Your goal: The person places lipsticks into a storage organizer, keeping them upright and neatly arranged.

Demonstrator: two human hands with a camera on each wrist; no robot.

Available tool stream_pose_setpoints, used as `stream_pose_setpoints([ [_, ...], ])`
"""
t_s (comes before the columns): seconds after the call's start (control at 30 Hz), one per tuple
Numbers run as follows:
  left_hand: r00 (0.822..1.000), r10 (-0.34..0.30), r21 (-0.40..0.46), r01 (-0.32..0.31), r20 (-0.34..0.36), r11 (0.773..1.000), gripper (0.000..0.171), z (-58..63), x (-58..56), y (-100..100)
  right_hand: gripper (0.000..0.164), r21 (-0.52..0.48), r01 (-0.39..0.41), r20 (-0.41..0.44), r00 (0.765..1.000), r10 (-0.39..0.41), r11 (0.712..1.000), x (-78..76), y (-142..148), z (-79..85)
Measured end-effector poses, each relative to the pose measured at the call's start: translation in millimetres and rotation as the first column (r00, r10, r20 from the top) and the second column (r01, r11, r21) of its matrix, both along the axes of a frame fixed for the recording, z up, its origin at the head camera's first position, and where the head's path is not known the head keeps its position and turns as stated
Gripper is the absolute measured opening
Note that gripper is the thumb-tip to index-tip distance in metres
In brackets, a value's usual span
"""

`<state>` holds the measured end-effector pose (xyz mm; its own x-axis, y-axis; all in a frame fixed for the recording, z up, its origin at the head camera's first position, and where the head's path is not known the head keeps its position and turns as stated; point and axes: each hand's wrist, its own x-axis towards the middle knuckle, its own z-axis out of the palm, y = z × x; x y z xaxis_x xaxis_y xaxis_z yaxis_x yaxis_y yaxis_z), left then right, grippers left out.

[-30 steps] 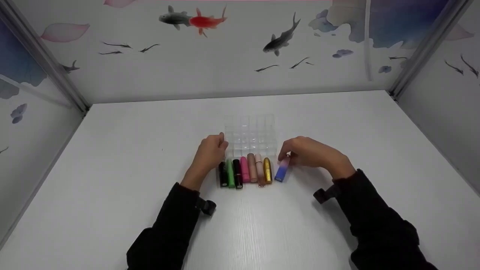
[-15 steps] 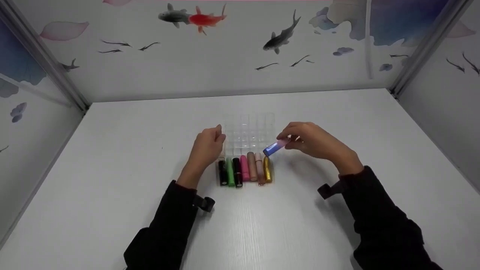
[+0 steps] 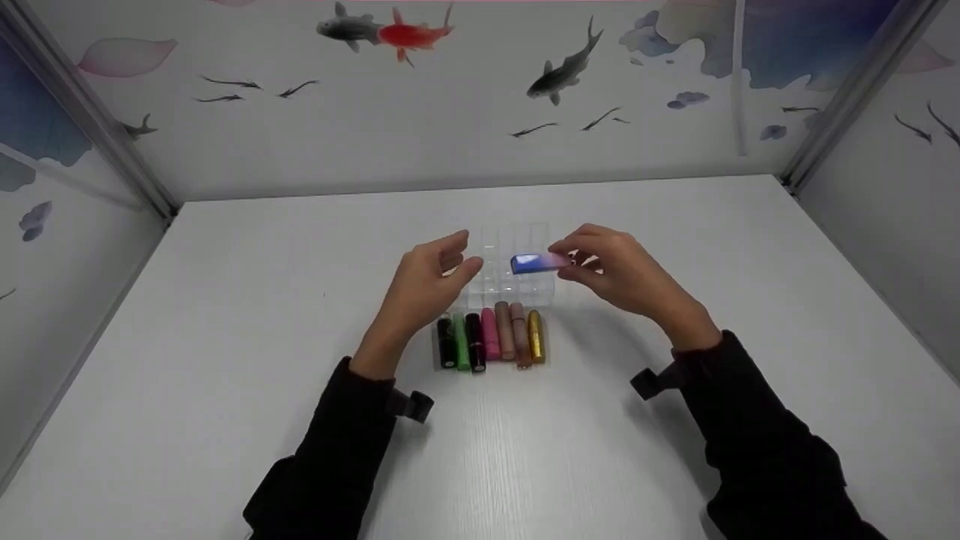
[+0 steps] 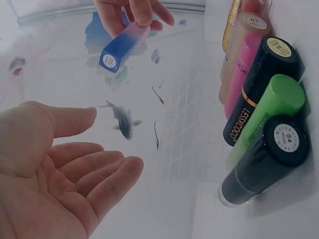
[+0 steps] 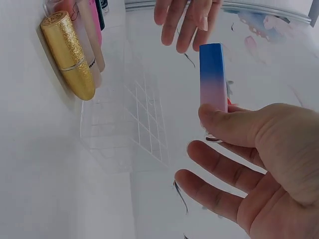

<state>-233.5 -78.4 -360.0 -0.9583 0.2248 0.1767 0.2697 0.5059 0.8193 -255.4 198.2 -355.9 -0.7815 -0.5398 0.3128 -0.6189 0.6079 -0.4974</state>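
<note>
Blue-and-pink tube was found held aloft, almost level, against the clear organiser as the head view saw it, blue end toward nine o'clock. Clock positions took the organiser as centre, twelve being toward the back wall.

Nearest, at six o'clock, seven tubes lay side by side on the table; it was judged that both wrists needed height enough not to roll them. At three o'clock the right hand grasped the blue-and-pink tube by its pink end, thumb against fingers. An end grip probably let the smooth body pivot, so even pressure and slow travel were advised. At nine o'clock the left hand was released, fingers extended, holding nothing; it was best held off the organiser's wall.

Views differed. On the near row, the left wrist view alone gave readable lettering on a black tube; the right wrist view best showed the gold tube's textured surface. Farther up, only the left wrist view showed a round white label on the blue end. The right wrist view made that end seem to meet the left fingers; the head view showed a gap. No view settled its height above the organiser. Farthest, at twelve, the head view recorded a painted red fish.
</note>
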Motion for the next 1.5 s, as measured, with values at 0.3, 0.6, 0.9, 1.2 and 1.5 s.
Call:
stream_pose_setpoints([
  [0.3,0.995,-0.096,-0.003,0.096,-0.014,0.995,0.054,3.0,8.5,12,0.027,0.002,-0.029,-0.043,0.999,0.029,1.0,3.0,-7,-1.7],
  [0.6,0.991,-0.121,-0.086,0.117,-0.048,0.989,0.054,0.2,10.4,20,0.028,0.027,-0.057,-0.078,0.995,0.058,0.998,3.3,-6,-0.4],
  [0.9,0.992,-0.103,-0.108,0.096,-0.066,0.99,0.05,-2.0,10.8,23,0.028,0.036,-0.06,-0.083,0.995,0.063,0.998,6.0,-9,0.9],
  [1.2,0.99,-0.118,-0.119,0.108,-0.083,0.987,0.035,-4.6,10.0,23,0.029,0.038,-0.071,-0.076,0.994,0.074,0.997,7.7,-10,0.7],
  [1.5,0.992,-0.099,-0.144,0.087,-0.078,0.986,0.029,-4.6,10.7,23,0.031,0.031,-0.097,-0.066,0.993,0.099,0.995,5.3,-9,-1.4],
])
